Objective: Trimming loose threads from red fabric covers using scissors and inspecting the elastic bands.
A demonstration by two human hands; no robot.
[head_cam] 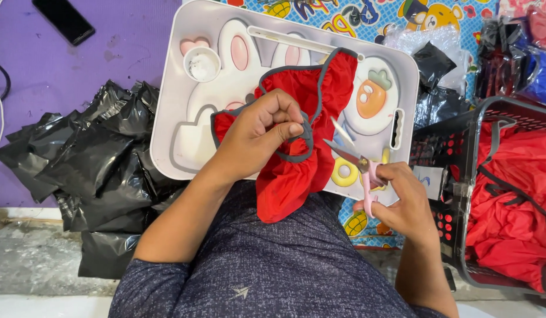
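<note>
The left hand (262, 132) is clenched on the grey trim of a red fabric garment (296, 171) over the white plastic cartoon tray (178, 118). The right hand (402, 203) grasps pink-handled scissors (358, 165), blades open near the trim

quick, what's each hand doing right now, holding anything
Left hand: closed, pinching the grey trim of the red garment over the white tray.
Right hand: closed on the pink-handled scissors, blades open.
</note>
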